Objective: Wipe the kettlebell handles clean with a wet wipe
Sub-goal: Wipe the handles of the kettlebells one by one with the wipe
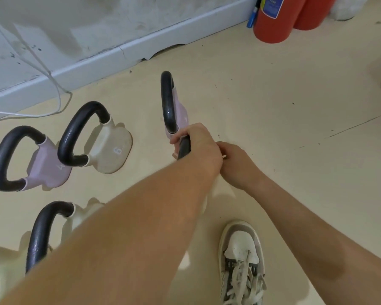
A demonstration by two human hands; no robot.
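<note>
Head view, single entry.

Left hand (196,144): fingers wrapped round the near stretch of the black handle (168,102) of a pink kettlebell (179,112); firm hold; the loop of the handle runs up and away from the fist, the pink body lies just right of that loop, seen edge-on above the knuckles.

Right hand (235,164): tucked directly behind the gripping fist, touching it; fingers curled, but what they enclose is hidden, so whether it holds anything cannot be told; a small pale sliver (224,156) shows between the two hands, possibly a corner of the wet wipe.

Left of the grip, on the beige floor (295,150): cream kettlebell marked 6 (112,148); beyond it, touching, a second pink kettlebell marked 4 (45,168); both with black handles turned toward the wall.

Below and left of the grip, partly under the left forearm: another cream kettlebell (81,216).

Below the grip: one white laced shoe (242,256).

Far above and right of the grip: two red fire extinguishers (277,20) against the wall.

Far above and left: white cable (57,93) trailing along the skirting (141,51).
</note>
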